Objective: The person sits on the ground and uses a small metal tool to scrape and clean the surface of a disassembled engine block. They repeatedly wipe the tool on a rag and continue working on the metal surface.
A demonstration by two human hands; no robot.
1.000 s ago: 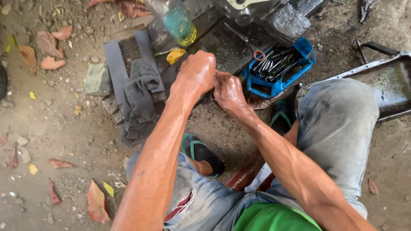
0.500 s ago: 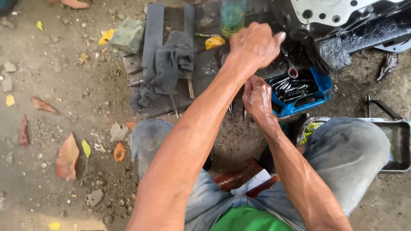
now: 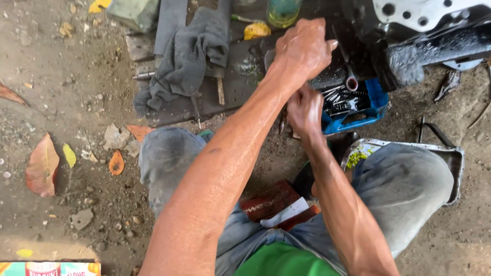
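My left hand reaches forward, its fingers curled over a dark, greasy machine part under a light grey engine casing. My right hand is just below it, fingers bunched together beside a blue plastic tray of small metal tools and bits. My left wrist covers the right fingertips, so anything in them is hidden. Both of my knees in grey trousers frame the arms.
A grey rag lies on a dark board to the left. A green bottle stands at the top. A metal pan sits by my right knee, and a red block between my legs. Dry leaves dot the dirt.
The view has swung toward the engine. My left hand has reached further forward onto the dark part. My right hand has stayed close to the blue tray.
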